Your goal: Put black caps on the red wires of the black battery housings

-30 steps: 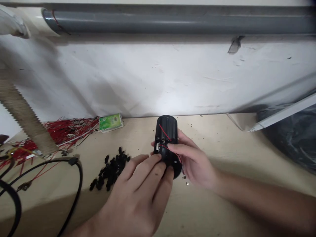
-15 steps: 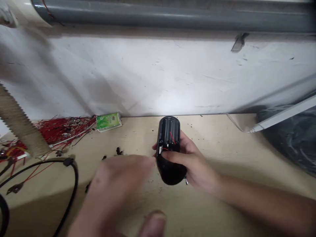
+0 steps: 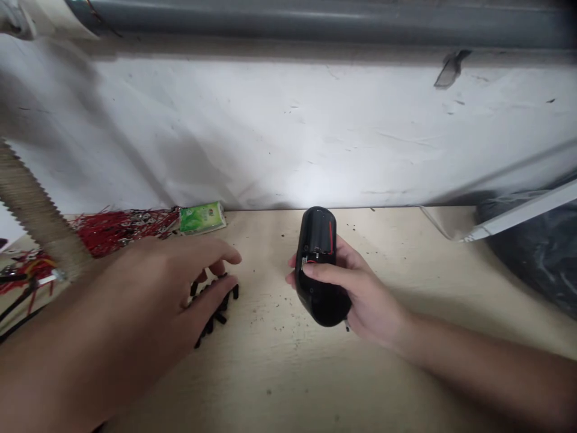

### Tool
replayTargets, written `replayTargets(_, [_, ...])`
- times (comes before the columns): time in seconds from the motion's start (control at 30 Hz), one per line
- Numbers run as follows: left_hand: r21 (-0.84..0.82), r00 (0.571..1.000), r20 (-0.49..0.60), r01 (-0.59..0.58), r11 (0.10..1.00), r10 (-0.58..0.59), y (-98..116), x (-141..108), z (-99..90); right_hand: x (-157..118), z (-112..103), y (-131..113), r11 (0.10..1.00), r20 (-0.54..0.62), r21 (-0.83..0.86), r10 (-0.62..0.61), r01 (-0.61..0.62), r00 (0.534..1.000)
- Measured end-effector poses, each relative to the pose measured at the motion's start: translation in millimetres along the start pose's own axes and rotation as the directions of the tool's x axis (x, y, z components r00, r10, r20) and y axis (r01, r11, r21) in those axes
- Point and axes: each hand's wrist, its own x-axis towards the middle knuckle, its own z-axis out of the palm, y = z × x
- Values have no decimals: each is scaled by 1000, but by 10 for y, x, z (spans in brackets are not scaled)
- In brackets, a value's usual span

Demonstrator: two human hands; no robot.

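Observation:
My right hand (image 3: 360,288) is wrapped round a black plastic casing (image 3: 320,234) with rounded ends, holding it above the table. Its thumb presses on the casing's face, beside a small white connector (image 3: 304,260). A red wire (image 3: 330,237) lies along the smooth dark upper section. My left hand (image 3: 184,282) hovers at a pile of short black pieces (image 3: 220,317), thumb and forefinger apart with a gap between the tips. Part of the pile is hidden beneath that hand, and the pieces are too small to name.
A green tissue packet (image 3: 202,218) lies against the wall, beside a heap of red wires (image 3: 112,228). A ridged post (image 3: 40,210) stands at the left. Rightward are a white bar (image 3: 527,210) and a dark plastic bag (image 3: 532,252). Tiny specks dot the pale tabletop (image 3: 288,373).
My left hand has moved left, away from near the casing, to the black pieces. The casing, still in my right hand, sits slightly further right in view and is turned a little.

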Motion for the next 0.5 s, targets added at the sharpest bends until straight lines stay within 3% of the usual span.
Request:
replayTargets(0.17, [46, 983, 159, -103, 994, 95, -209, 7, 180, 14, -15, -2, 1000, -21, 8, 1, -1, 1000])
replayTargets(0.5, [-6, 939, 344, 33, 999, -29, -67, 203, 141, 14, -17, -5, 1000, -18, -26, -1, 1, 1000])
